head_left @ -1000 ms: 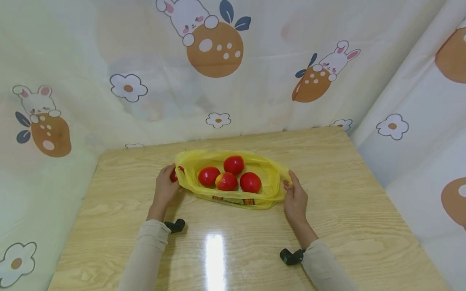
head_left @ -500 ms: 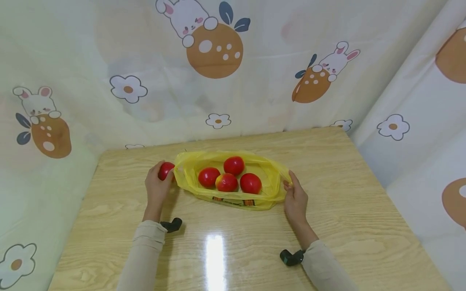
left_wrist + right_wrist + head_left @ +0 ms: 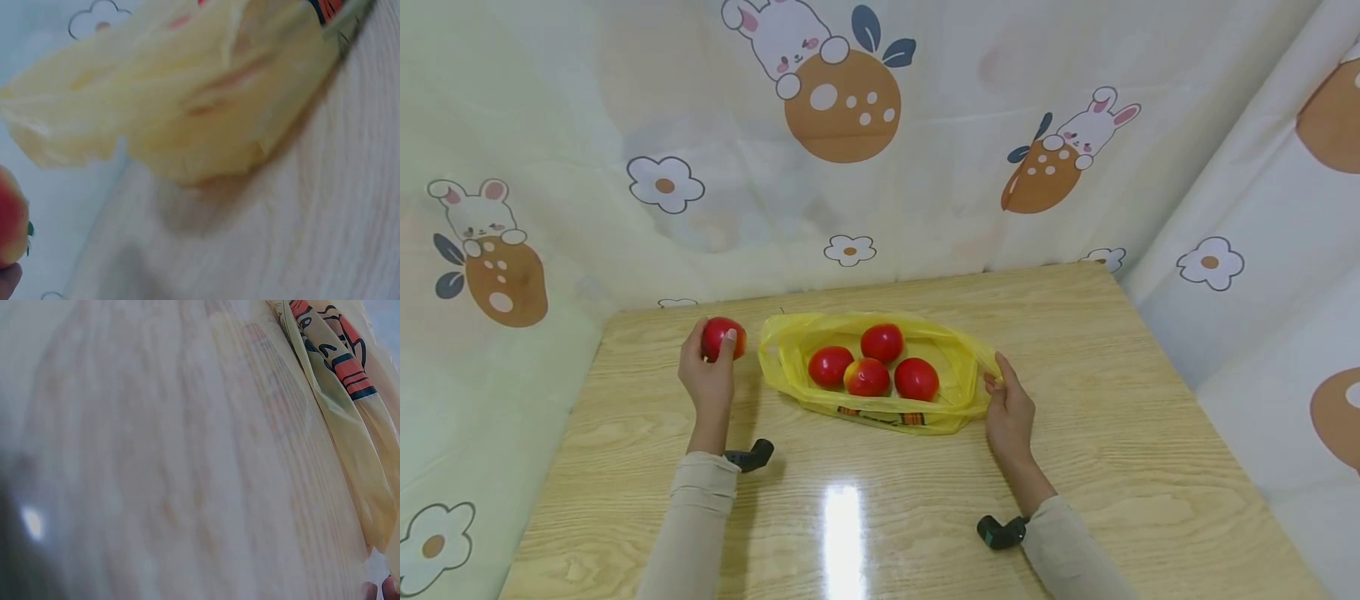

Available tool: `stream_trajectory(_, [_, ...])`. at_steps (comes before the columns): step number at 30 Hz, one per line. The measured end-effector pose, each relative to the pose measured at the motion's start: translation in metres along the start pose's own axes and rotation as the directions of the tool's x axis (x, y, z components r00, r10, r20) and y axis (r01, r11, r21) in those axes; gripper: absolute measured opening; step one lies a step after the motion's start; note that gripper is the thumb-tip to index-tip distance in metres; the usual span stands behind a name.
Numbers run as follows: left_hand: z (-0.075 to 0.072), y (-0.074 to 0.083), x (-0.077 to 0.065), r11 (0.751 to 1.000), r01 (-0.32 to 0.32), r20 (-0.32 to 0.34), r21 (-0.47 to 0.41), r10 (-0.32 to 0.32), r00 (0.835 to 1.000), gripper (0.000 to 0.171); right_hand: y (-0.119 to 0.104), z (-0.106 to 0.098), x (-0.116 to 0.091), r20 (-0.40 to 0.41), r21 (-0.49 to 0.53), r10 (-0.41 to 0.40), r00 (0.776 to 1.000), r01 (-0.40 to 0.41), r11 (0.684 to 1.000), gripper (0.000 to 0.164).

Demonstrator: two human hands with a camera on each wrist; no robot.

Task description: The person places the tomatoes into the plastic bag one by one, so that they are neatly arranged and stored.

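My left hand (image 3: 707, 383) holds a red apple (image 3: 718, 337) above the table, left of a yellow plastic bag (image 3: 786, 362). In the left wrist view the apple (image 3: 11, 219) shows at the left edge, with yellowish skin low down and a bit of green at its side. Inside the wide-mouthed bag lie several more red apples (image 3: 916, 379), one of them partly yellow. At the bag's right end, my right hand (image 3: 1011, 408) pinches its rim. Only fingertips (image 3: 389, 589) of that hand appear in the right wrist view, beside the bag (image 3: 356, 437).
All this is on a light wooden table (image 3: 917, 517) with a bright reflection near its front. A patterned curtain (image 3: 737, 250) hangs along the back and sides. Each wrist carries a black camera mount (image 3: 1000, 532).
My left hand has drawn the apple leftward out from the bag's left end and raised it slightly. My right hand stays on the bag's rim, and the apples inside have not moved.
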State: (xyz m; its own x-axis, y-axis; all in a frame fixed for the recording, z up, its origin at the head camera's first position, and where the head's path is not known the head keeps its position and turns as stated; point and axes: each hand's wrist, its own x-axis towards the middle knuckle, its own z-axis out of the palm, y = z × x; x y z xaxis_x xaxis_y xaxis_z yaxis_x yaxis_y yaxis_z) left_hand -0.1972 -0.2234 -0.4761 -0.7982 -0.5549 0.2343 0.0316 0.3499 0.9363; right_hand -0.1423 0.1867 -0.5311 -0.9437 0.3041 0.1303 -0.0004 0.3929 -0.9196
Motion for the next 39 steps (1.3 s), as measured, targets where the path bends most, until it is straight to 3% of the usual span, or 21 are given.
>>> stream_trajectory(8, [0.004, 0.028, 0.000, 0.990, 0.012, 0.004, -0.139, -0.012, 1.000, 0.049, 0.001, 0.001, 0.001, -0.011, -0.008, -0.011, 1.000, 0.011, 1.000, 0.052])
stream_trajectory(15, [0.013, 0.051, -0.008, 0.989, -0.029, 0.083, -0.143, 0.041, 0.996, 0.048, 0.000, 0.001, 0.002, -0.011, -0.011, -0.013, 1.000, 0.013, 1.000, 0.052])
stream_trajectory(24, [0.025, 0.065, -0.021, 0.970, -0.208, 0.207, -0.128, 0.231, 0.951, 0.049, 0.002, 0.001, 0.001, 0.007, 0.000, -0.008, 1.000, 0.008, 1.000, 0.051])
stream_trajectory(32, [0.032, 0.066, -0.029, 0.938, -0.318, 0.221, -0.137, 0.342, 0.914, 0.049, 0.005, 0.000, -0.002, 0.018, -0.002, -0.003, 1.000, 0.003, 1.000, 0.051])
stream_trajectory(39, [0.038, 0.067, -0.029, 0.923, -0.364, 0.215, -0.128, 0.384, 0.898, 0.048, 0.001, 0.000, -0.001, 0.006, -0.004, -0.011, 1.000, 0.011, 1.000, 0.051])
